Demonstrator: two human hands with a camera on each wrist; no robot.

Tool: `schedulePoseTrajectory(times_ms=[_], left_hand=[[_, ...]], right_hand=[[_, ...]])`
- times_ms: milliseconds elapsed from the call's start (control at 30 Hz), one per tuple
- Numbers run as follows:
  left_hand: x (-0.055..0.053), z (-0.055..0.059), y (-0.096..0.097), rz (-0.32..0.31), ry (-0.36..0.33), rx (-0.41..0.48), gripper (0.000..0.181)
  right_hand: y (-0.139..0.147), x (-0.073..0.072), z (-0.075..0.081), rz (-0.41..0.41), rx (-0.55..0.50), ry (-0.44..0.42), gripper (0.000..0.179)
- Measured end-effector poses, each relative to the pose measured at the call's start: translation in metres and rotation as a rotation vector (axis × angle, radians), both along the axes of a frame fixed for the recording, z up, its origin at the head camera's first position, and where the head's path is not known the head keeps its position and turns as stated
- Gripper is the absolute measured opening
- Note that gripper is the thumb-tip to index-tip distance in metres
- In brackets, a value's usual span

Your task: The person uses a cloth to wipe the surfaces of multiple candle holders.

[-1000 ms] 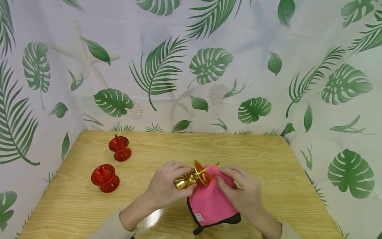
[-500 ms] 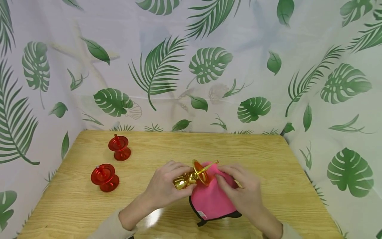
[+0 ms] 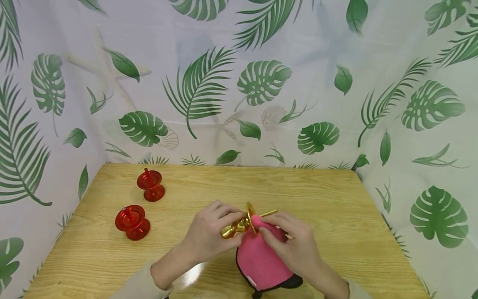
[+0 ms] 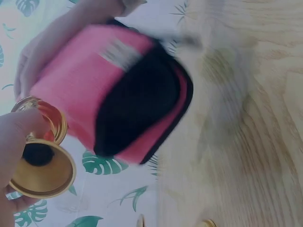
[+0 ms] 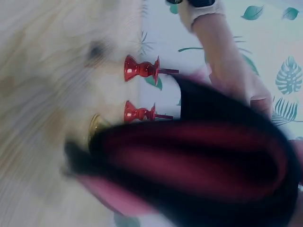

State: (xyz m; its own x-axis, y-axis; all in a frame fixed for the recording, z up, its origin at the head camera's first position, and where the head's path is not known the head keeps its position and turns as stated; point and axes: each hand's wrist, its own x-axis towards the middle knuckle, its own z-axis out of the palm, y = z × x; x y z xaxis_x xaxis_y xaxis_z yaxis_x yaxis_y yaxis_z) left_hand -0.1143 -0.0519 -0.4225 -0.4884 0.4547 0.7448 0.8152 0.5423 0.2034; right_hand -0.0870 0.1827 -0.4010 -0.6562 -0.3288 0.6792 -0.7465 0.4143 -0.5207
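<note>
In the head view my left hand (image 3: 210, 228) holds a shiny gold candle holder (image 3: 233, 229) by its stem, tilted on its side with its spike pointing right. The left wrist view shows the hollow underside of its base (image 4: 47, 175). My right hand (image 3: 293, 245) pinches a pink cloth (image 3: 261, 261) with black edging and presses a bunched corner to the holder's dish, beside the spike. The rest of the cloth hangs below the hands, with a white label (image 4: 119, 54). In the right wrist view the folded cloth (image 5: 189, 161) is blurred and hides much of the hands.
Two red candle holders (image 3: 150, 185) (image 3: 132, 222) stand upright on the left of the wooden table (image 3: 298, 187). Gold rims (image 4: 207, 223) (image 5: 97, 127) show at the table in both wrist views. A leaf-printed curtain (image 3: 239, 95) encloses the back and sides.
The bunched cloth corner has moved from around the spike down onto the dish. My right hand has shifted slightly left and down, and the gold candle holder has turned a little.
</note>
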Motion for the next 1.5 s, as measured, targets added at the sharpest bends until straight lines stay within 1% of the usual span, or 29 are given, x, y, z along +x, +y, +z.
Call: schedulePoseTrajectory(times_ms=[67,133,233,300,367,500,567,633,667,733,800,967,1067,1200,1333,1500], left_hand=[[-0.001,-0.002,0.001,0.019,0.055,-0.036,0.039],[-0.002,-0.003,0.001,0.034,0.086,-0.06,0.039],[-0.002,-0.005,0.001,0.043,0.098,-0.068,0.038],[-0.002,-0.006,0.0,0.039,0.085,-0.057,0.039],[-0.002,-0.006,-0.001,0.026,0.056,-0.034,0.039],[-0.002,-0.006,-0.002,-0.007,-0.036,0.024,0.04],[-0.001,-0.007,-0.002,-0.02,-0.09,0.055,0.039],[0.0,-0.007,-0.002,-0.029,-0.129,0.086,0.039],[0.0,-0.008,-0.001,-0.036,-0.145,0.1,0.038],[0.0,-0.008,0.001,-0.048,-0.165,0.118,0.037],[0.001,-0.009,0.002,-0.056,-0.173,0.128,0.037],[0.002,-0.01,0.005,-0.052,-0.185,0.132,0.037],[0.003,-0.008,0.003,-0.046,-0.199,0.128,0.037],[0.005,-0.006,0.0,-0.041,-0.226,0.12,0.037],[0.006,-0.004,-0.002,-0.038,-0.237,0.125,0.036],[0.007,-0.004,-0.002,-0.046,-0.244,0.137,0.036]], right_hand=[[-0.002,0.002,0.004,-0.021,-0.006,-0.058,0.03],[-0.004,0.003,0.007,-0.044,-0.012,-0.107,0.027],[-0.006,0.003,0.011,-0.067,-0.016,-0.163,0.024],[-0.006,0.003,0.012,-0.07,-0.008,-0.173,0.023],[-0.006,0.002,0.011,-0.053,0.001,-0.149,0.024],[-0.004,-0.003,0.008,0.021,0.019,-0.043,0.028],[-0.002,-0.005,0.004,0.058,0.02,0.02,0.021],[0.0,-0.007,-0.001,0.086,0.012,0.082,0.012],[0.001,-0.008,-0.004,0.097,0.0,0.113,0.011],[0.002,-0.01,-0.009,0.096,-0.023,0.163,0.017],[0.003,-0.01,-0.014,0.077,-0.046,0.205,0.022],[0.006,-0.01,-0.02,-0.003,-0.08,0.237,0.027],[0.011,-0.011,-0.016,-0.045,-0.099,0.237,0.029],[0.018,-0.015,-0.008,-0.091,-0.107,0.234,0.031],[0.024,-0.017,-0.002,-0.098,-0.124,0.216,0.031],[0.023,-0.018,-0.005,-0.071,-0.138,0.191,0.023]])
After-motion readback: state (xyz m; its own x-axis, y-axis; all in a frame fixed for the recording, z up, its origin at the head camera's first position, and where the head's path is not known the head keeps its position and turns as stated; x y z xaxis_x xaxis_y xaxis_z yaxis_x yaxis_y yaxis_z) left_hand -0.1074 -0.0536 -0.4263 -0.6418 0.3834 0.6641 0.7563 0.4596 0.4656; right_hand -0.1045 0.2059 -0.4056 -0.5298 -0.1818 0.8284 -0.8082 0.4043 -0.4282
